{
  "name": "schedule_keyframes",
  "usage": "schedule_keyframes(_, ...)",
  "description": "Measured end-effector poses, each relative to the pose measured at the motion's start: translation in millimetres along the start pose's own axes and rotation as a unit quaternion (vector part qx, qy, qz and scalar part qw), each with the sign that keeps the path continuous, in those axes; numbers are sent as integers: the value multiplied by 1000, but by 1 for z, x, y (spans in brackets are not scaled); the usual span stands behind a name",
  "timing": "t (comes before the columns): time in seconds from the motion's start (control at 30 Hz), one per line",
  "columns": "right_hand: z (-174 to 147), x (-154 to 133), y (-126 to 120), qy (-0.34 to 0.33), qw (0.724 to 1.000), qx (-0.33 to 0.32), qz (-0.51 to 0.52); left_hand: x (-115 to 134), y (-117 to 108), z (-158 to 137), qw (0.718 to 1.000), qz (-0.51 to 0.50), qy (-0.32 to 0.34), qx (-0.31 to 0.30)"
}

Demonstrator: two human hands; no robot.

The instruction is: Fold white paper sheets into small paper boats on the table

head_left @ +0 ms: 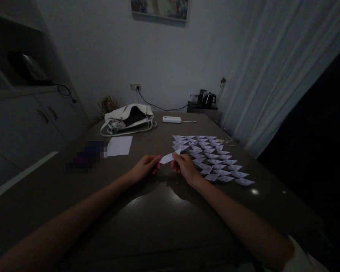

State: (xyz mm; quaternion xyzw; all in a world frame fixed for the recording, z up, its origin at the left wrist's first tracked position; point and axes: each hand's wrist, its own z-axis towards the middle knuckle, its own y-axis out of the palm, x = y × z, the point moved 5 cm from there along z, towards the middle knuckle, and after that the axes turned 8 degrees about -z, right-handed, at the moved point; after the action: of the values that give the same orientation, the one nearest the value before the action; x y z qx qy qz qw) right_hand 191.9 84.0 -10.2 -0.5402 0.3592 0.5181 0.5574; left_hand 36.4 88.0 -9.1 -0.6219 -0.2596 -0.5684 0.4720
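A small piece of folded white paper (pixel 166 158) is stretched between my two hands, a little above the brown table. My left hand (pixel 146 166) pinches its left end between thumb and fingers. At the other end, my right hand (pixel 185 167) grips the paper near its raised, pointed tip. Rows of folded paper boats (pixel 215 161) stand on the table just beyond and to the right of my right hand. To the left, past my left hand, lies white sheet paper (pixel 119 146); whether it is one sheet or a stack I cannot tell.
A white handbag (pixel 129 118) rests at the table's back left. Near the back edge lies a white power bank-like device (pixel 171 119) with a short cable. A dark, blurred item (pixel 86 155) lies at left. A black kettle (pixel 209 99) stands on a low cabinet behind.
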Motion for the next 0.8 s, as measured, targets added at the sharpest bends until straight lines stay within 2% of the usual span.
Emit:
schedule_keyframes(0.13,2,6,-1,1,999,13,-36,11,2,-5,994,61,87,4)
schedule_keyframes(0.2,2,8,1,-3,998,3,-60,18,3,-8,984,107,139,5)
schedule_keyframes(0.3,0,6,5,-30,997,-24,-65,23,5,-10,973,142,180,6)
schedule_keyframes(0.47,-4,-5,8,-93,994,-51,-39,17,3,-6,984,74,159,11)
schedule_keyframes(0.67,-4,-8,6,-112,991,-38,-66,11,3,-3,991,-44,125,-1)
schedule_keyframes(0.8,-4,-8,5,-129,988,-31,-77,13,4,-3,990,-76,121,-13)
